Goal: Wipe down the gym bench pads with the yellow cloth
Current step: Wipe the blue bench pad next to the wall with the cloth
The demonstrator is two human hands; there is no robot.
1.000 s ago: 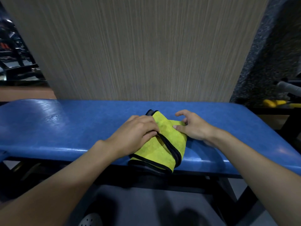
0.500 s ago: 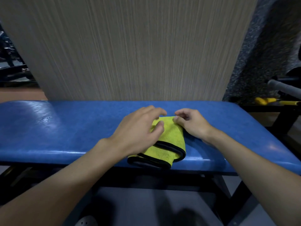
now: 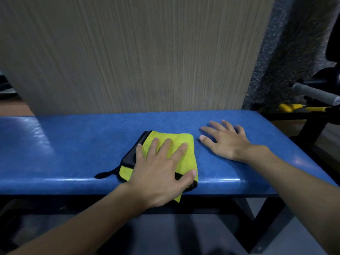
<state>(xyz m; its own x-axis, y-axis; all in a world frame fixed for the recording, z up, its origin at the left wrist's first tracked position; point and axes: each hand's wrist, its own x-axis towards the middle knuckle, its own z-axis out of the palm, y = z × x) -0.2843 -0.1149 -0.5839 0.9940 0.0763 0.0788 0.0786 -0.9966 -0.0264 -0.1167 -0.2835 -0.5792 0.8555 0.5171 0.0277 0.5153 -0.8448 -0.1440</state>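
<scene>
Head view: I see a wood-grain panel (image 3: 128, 52) behind the blue bench pad (image 3: 73, 148) and a grey handle (image 3: 314, 93) far right. Left hand (image 3: 160, 173) lies flat, fingers spread, pressing the yellow cloth (image 3: 171, 142) at the pad's near edge and hiding part of it. Since half a second ago the right hand (image 3: 224, 142) has left the cloth; it's flat on the pad, just right.

The left hand (image 3: 161, 168) lies flat, palm down, with straight fingers spread wide and the thumb stuck out. The right hand (image 3: 226, 142) lies flat just beside it, fingers spread, holding nothing.
</scene>
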